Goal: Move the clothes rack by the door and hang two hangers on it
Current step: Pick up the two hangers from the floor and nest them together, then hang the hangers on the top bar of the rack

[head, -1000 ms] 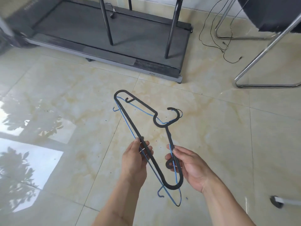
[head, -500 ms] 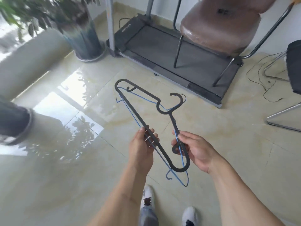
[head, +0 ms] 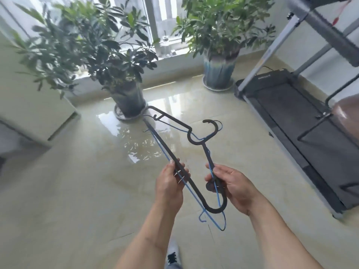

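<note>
Two hangers are held together in front of me, a thick black hanger [head: 165,144] and a thin blue wire hanger [head: 208,217] under it. Their hooks point up and to the right. My left hand [head: 171,186] grips the long bottom bars of both. My right hand [head: 232,184] holds the shoulder arm near the lower end. No clothes rack and no door are in view.
Two large potted plants [head: 128,98] [head: 218,76] stand on the glossy tiled floor by a window ahead. A treadmill [head: 295,117] runs along the right, with a brown chair seat [head: 347,115] at its edge. A pale cabinet [head: 29,105] is on the left.
My view has swung left and up, from the treadmill and chairs to the plants and window. Both hands keep the same hold on the hangers.
</note>
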